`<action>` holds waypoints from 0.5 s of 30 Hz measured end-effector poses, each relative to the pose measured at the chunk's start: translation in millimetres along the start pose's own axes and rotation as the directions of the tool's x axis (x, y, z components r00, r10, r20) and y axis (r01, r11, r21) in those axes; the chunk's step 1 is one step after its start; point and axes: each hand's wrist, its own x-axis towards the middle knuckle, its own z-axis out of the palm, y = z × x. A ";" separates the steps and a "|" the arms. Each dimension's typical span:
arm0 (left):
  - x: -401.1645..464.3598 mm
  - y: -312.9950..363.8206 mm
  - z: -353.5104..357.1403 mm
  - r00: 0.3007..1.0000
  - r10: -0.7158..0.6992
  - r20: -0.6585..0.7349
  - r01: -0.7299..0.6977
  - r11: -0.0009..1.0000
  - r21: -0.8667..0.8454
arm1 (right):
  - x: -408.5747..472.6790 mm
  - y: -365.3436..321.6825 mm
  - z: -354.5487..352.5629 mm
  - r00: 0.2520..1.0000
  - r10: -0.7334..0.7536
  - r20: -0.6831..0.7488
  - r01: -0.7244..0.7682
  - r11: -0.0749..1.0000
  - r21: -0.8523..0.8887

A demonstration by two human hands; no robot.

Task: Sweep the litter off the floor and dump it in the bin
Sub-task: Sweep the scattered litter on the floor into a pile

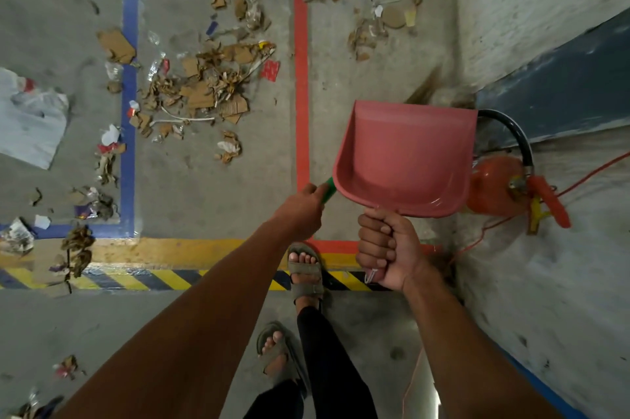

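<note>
Honestly there's nothing readable here. No words, numbers or brand names that I can make out on anything. The red wrapper scrap [270, 69] in the litter has small pale marks on it, but they're too blurry to tell whether they're letters or just a pattern. The crumpled white plastic bag [29, 118] at the far left has a red patch, too smudged to read. The fire extinguisher [496, 186] on the right shows no legible label from this angle. The only sign-like marking is the yellow-and-black hazard stripe [143, 279] on the floor.
</note>
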 end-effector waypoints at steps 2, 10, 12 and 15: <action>16.9 -1.4 -9.4 0.996 -0.079 0.035 0.078 0.997 0.014 | 2.5 -1.0 -0.9 1.000 0.009 -0.014 -0.009 1.000 -0.010; 12.5 -34.9 -61.4 0.864 -0.446 -0.235 0.405 0.891 -0.204 | 16.8 -2.8 14.7 0.999 0.032 -0.038 -0.034 0.998 -0.046; 0.2 -41.8 -70.5 0.822 -0.495 -0.282 0.431 0.864 -0.261 | 22.1 -5.1 22.3 0.999 0.029 -0.032 -0.031 0.997 -0.069; -24.5 -50.0 -70.9 0.818 -0.456 -0.351 0.366 0.883 -0.295 | 28.2 -7.6 35.3 0.999 0.043 -0.008 -0.044 0.996 -0.084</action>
